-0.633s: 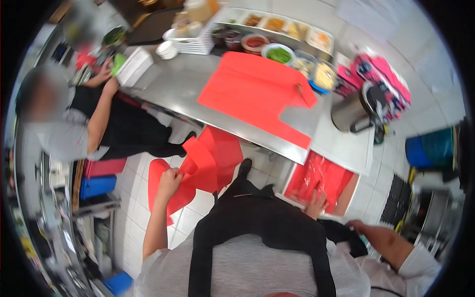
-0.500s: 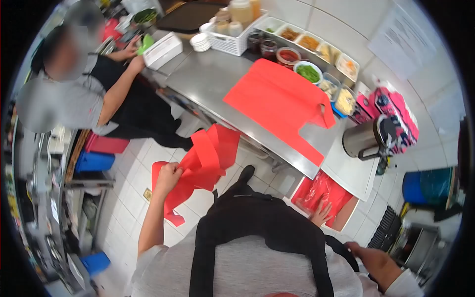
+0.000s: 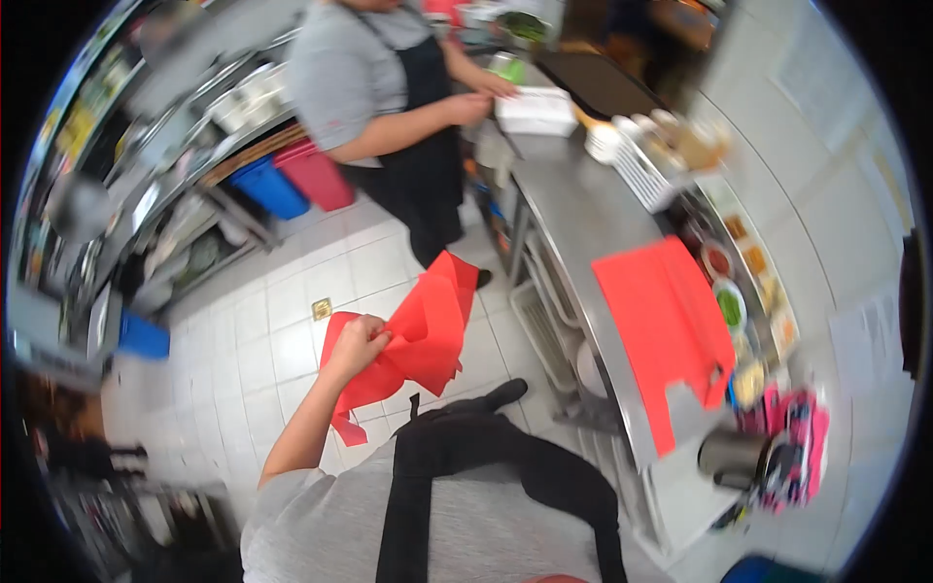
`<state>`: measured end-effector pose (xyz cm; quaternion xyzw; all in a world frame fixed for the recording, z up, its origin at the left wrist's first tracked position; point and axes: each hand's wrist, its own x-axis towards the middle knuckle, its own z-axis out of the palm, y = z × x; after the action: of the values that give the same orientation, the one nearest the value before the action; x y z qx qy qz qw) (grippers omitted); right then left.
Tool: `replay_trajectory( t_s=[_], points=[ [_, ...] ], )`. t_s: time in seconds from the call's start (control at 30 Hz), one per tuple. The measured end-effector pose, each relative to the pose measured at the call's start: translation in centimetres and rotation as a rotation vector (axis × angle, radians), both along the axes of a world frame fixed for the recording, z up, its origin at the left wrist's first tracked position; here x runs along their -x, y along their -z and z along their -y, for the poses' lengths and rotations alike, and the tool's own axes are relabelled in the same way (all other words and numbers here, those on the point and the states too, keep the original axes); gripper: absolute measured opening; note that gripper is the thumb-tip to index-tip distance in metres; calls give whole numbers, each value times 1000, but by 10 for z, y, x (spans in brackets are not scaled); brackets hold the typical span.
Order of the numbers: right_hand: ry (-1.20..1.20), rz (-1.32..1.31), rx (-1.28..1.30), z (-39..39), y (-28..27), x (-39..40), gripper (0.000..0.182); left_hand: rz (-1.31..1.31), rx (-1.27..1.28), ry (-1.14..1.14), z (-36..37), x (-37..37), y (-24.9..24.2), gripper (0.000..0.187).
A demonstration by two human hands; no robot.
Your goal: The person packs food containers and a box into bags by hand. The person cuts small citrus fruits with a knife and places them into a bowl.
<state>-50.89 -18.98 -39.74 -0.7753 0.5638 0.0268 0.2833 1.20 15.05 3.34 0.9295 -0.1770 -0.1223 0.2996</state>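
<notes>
Out over the tiled floor, I see the left hand (image 3: pixel 358 345) fisted on a crumpled red plastic bag (image 3: pixel 418 335). Right hand out of view. Right of the grip, another red bag (image 3: pixel 666 325) lies flat on the steel counter (image 3: pixel 573 209).

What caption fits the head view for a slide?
Left hand grips a red plastic bag over tiled floor; another red bag lies on the steel counter.

Steel counter (image 3: pixel 573 209) along the right wall, a flat red bag (image 3: pixel 666 321) spread on top. Round sauce bowls (image 3: pixel 729 301) just beyond, a white basket (image 3: pixel 646 165) of bottles further up. Metal jug (image 3: pixel 731 455) near the counter's close end, beside pink packets (image 3: pixel 799 442). Co-worker in grey shirt and black apron (image 3: pixel 389 87), hands at a white box (image 3: pixel 535 110). Blue bin (image 3: pixel 269 187) and red bin (image 3: pixel 318 175) under shelving.
</notes>
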Motion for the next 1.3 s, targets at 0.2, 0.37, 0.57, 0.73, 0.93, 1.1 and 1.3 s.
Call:
replay_trajectory(
  t_s=[0.2, 0.37, 0.57, 0.73, 0.93, 1.1, 1.3],
  points=[
    [-311, 817, -225, 9, -361, -259, 12, 138, 338, -200, -33, 30, -14, 20],
    [-693, 517, 939, 99, -407, -321, 19, 471, 493, -189, -38, 18, -35, 21],
    [-730, 462, 373, 87, -376, -397, 14, 1014, 309, 63, -57, -7, -71, 15],
    [-769, 952, -702, -99, -447, -552, 8, 646, 175, 381, -111, -48, -16, 13],
    [-770, 1028, -1323, -292, -450, -717, 22, 65, -234, 172, -233, -110, 56, 27],
    [-854, 807, -1474, -423, -447, -807, 4, -51, 258, -219, -298, -178, -17, 62],
    [-857, 583, -1693, -517, -435, -887, 11, 19, 534, -222, -329, -268, -9, 50]
  ],
)
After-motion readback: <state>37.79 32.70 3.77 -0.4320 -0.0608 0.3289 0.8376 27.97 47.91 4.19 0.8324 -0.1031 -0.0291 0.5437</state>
